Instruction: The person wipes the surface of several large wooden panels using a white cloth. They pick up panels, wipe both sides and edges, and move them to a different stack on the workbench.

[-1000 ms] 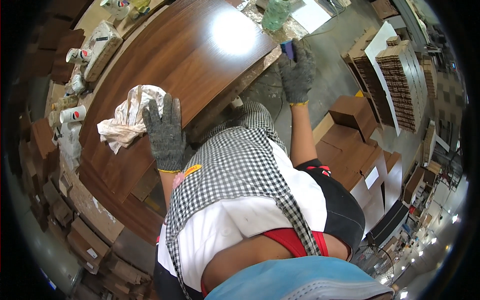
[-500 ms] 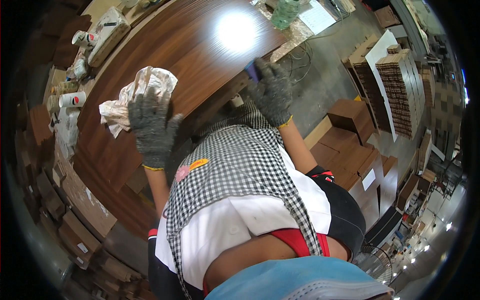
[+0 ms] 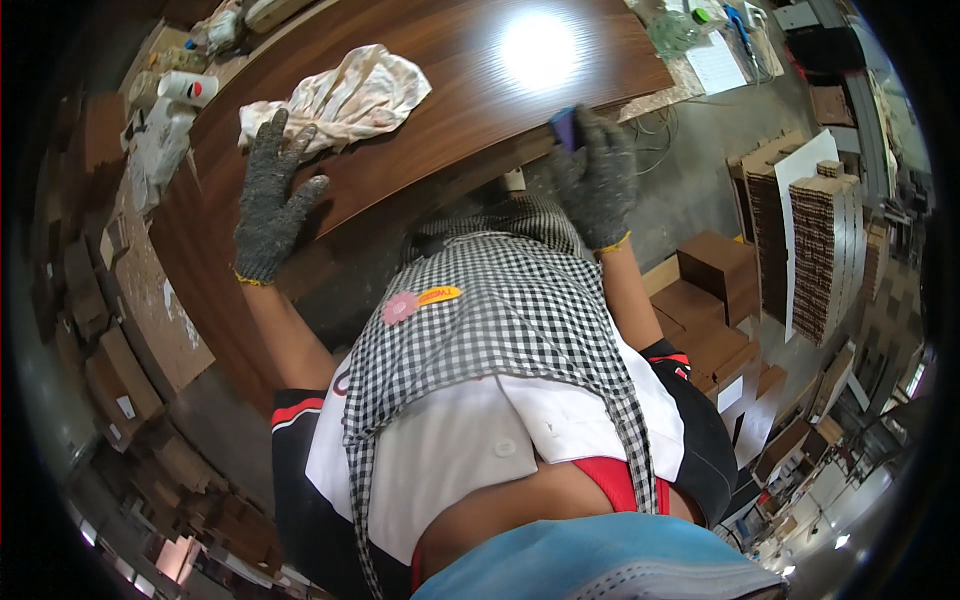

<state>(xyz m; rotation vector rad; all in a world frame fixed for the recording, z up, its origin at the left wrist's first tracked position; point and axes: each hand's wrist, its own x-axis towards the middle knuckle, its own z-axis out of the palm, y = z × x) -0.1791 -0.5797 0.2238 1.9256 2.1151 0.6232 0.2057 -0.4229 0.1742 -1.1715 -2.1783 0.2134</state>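
Note:
A brown wood-grain panel (image 3: 450, 120) lies before me, with a crumpled, stained white cloth (image 3: 365, 98) on its left part. My left hand (image 3: 272, 205), in a dark grey knit glove with a yellow cuff, has its fingers spread. Its fingertips reach the cloth's near left corner; whether they press on it I cannot tell. At the panel's near edge on the right, my right hand (image 3: 605, 178), gloved the same way, is closed on a small blue-purple block (image 3: 563, 130). The palm side of the grip is hidden.
A white paper cup (image 3: 188, 88) and plastic bags (image 3: 160, 150) stand beyond the panel's left end. Far right are a green plastic bottle (image 3: 675, 35) and a paper sheet (image 3: 715, 63). Brown boxes (image 3: 715, 265) and stacked cardboard (image 3: 825, 245) stand on the floor at right.
My left hand has drawn back from over the cloth to its near left corner, fingers spreading. My right hand keeps the block at the panel's edge. The whole view has shifted.

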